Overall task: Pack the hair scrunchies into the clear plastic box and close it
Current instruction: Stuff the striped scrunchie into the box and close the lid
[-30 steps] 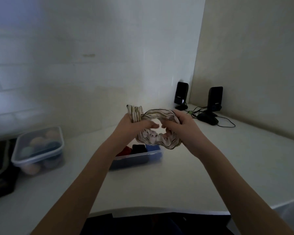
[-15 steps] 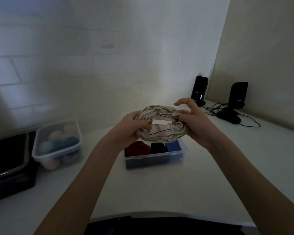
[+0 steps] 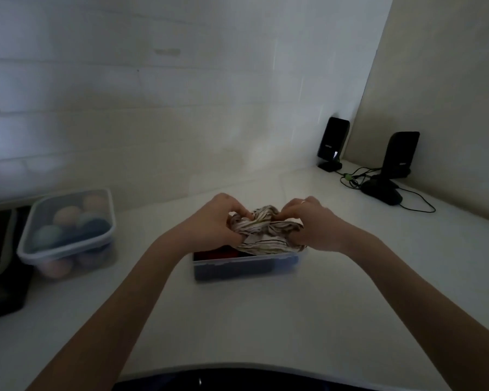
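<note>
A white scrunchie with thin dark stripes [image 3: 261, 235] is held between both hands, just over the top of the clear plastic box [image 3: 246, 268]. My left hand [image 3: 209, 221] grips its left side and my right hand [image 3: 315, 224] grips its right side, fingers pinched into the fabric. The box stands open on the white table at the centre, with a red scrunchie [image 3: 219, 253] and dark ones inside, mostly hidden by the striped one. No lid for this box is in view.
A lidded clear tub of pastel balls [image 3: 68, 232] stands at the left, beside a black container [image 3: 0, 263]. Two black speakers [image 3: 332, 143] [image 3: 400, 155], a mouse [image 3: 381, 191] and cables sit in the far right corner. The table's front edge curves near me.
Both hands have lowered the striped scrunchie from mid-air down onto the open box and bunched it flatter.
</note>
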### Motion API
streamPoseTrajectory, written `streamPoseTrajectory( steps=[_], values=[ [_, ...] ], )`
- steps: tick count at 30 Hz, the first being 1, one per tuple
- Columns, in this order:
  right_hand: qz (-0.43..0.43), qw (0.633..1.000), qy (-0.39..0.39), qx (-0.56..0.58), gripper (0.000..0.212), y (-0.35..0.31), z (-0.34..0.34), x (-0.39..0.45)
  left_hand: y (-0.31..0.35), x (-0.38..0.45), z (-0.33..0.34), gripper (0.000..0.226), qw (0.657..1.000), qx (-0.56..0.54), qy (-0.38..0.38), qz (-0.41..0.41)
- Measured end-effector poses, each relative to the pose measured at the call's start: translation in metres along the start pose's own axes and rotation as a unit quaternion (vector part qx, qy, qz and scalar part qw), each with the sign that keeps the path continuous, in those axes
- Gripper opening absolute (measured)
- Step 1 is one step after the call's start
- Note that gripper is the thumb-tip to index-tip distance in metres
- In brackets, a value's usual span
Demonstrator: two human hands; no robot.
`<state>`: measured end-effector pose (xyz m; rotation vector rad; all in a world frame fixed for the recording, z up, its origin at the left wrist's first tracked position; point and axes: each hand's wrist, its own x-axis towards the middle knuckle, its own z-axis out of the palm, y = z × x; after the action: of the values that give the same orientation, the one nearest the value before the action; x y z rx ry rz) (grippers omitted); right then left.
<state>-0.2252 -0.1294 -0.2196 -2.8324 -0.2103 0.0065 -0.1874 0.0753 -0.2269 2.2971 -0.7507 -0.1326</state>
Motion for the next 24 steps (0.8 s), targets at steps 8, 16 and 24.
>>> streamPoseTrajectory(
  steps=[8,16,24],
  values=[
    [0.029,0.963,-0.119,-0.241,0.039,-0.010,-0.005,0.011,0.004,0.005,0.011,0.041,0.953,0.289,-0.090,0.005],
    [0.085,0.910,-0.169,-0.369,0.056,-0.021,0.009,0.025,0.000,0.021,0.015,0.045,0.900,0.390,-0.194,-0.016],
    [0.050,0.939,-0.128,-0.315,0.036,-0.010,0.010,0.018,-0.009,0.008,0.014,0.047,0.941,0.317,-0.109,0.039]
  ],
)
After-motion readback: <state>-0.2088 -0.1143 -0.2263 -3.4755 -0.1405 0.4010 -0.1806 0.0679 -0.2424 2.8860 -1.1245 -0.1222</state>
